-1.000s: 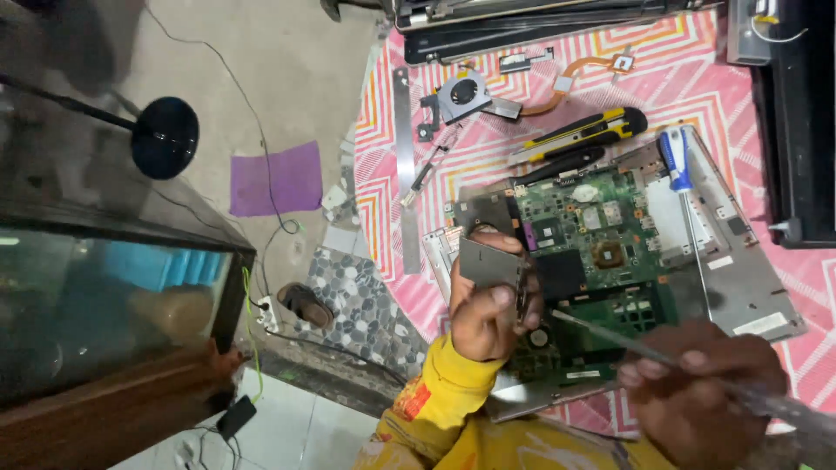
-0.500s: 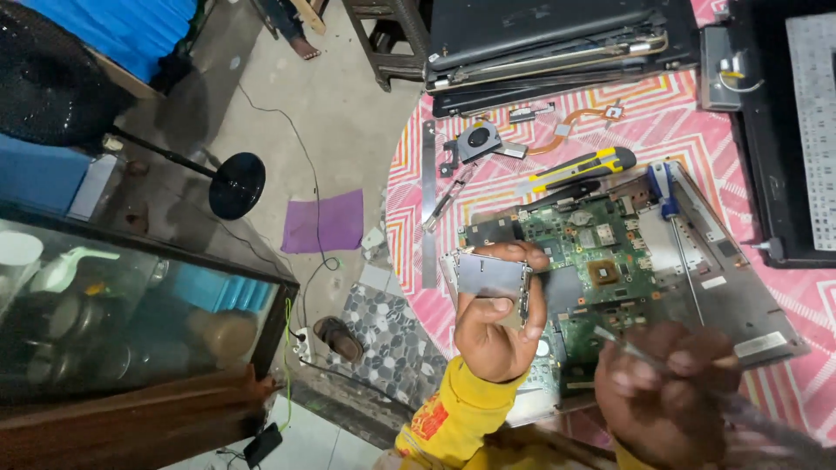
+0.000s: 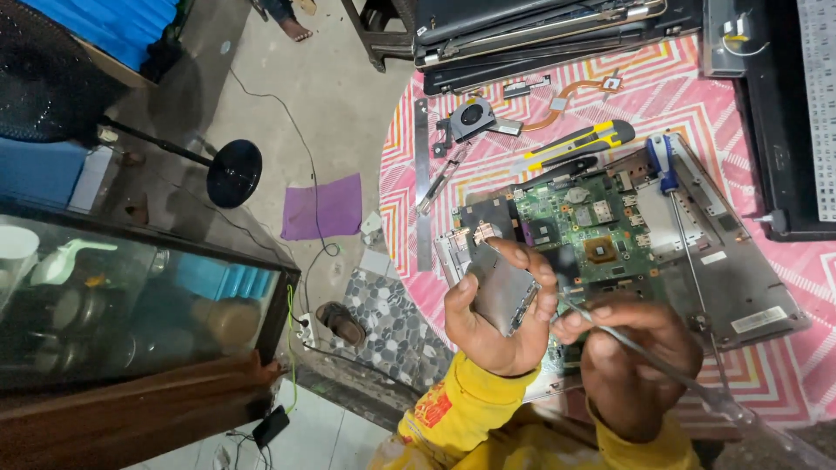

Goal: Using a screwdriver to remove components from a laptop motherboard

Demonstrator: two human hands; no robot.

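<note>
Held part: your left hand (image 3: 496,326) is clamped around a flat grey metal module (image 3: 503,292), lifted off the table and tilted toward you, just above the near left corner of the circuit board.
Tool: your right hand (image 3: 631,361) is closed on a long thin screwdriver (image 3: 662,365); its tip meets the right edge of the grey metal module, and its clear handle runs off toward the near right.
Step in hand: by the look of it, you are working at the module's edge with the tip while holding it free of the board.
Next move: it calls for a steady left grip and a light, well-aimed tip, since the module has no support under it.
Circuit board: the green circuit board (image 3: 592,231) lies in an opened grey laptop base (image 3: 740,278), just beyond your hands.
On the base: a blue-handled screwdriver (image 3: 666,170) rests along its far right part.
Farther out: a yellow and black utility knife (image 3: 579,144) lies beyond the board, and a small black cooling fan (image 3: 470,117) to its left.
Table: a pink zigzag cloth (image 3: 697,87) covers the table.
Far edge: dark laptop shells (image 3: 540,26) are stacked there.
</note>
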